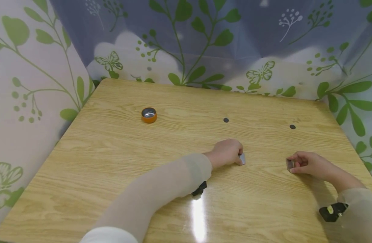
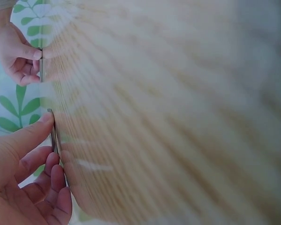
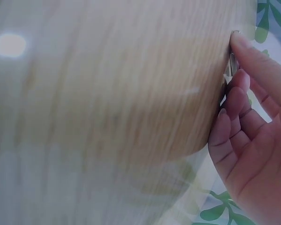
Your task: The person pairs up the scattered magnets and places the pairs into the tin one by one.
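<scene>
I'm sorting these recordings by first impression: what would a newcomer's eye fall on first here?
Probably the orange bowl with its shiny inside, left of centre toward the back of the wooden table. Next, right of centre, come the left hand, pinching a thin grey piece, and the right hand, farther right, holding another thin piece. Beyond the hands lie a dark disc and, to its right, a second disc.

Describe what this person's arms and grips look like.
The left sleeve and right sleeve are beige; white fabric shows at the left one's upper end. A black device shows beside each sleeve, the right one bearing a yellowish patch. The left grip and right grip are gloveless.
</scene>
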Action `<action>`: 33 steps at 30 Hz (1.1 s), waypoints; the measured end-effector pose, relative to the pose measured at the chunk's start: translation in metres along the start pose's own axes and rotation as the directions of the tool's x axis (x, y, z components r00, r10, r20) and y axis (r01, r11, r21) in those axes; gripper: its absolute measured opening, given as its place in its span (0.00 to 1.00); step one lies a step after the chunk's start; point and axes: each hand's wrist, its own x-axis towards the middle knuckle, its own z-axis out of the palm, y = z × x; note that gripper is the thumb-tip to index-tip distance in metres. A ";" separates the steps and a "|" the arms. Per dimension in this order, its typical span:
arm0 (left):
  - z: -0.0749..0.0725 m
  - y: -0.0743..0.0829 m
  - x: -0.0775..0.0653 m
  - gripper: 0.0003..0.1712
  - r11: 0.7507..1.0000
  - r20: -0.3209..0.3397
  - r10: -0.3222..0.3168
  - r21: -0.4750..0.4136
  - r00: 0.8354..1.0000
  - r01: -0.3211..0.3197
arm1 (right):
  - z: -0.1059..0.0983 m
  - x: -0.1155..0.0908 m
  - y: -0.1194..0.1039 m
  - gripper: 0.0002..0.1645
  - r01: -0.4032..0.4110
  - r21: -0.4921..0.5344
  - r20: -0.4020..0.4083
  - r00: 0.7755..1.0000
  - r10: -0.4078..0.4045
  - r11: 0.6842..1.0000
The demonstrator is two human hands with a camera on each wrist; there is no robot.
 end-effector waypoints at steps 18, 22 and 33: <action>0.001 0.009 0.002 0.15 0.999 0.002 -0.007 0.041 1.000 0.007 | 0.001 0.002 -0.001 0.23 -0.011 0.030 0.019 1.000 0.010 0.999; 0.001 0.010 0.002 0.14 0.999 0.003 -0.009 0.036 1.000 0.009 | 0.001 0.004 -0.001 0.24 -0.034 0.042 0.036 0.999 0.032 0.999; 0.002 0.014 0.002 0.11 1.000 0.004 0.008 0.024 1.000 -0.008 | 0.001 0.004 -0.006 0.25 -0.050 0.081 0.052 0.998 0.046 0.995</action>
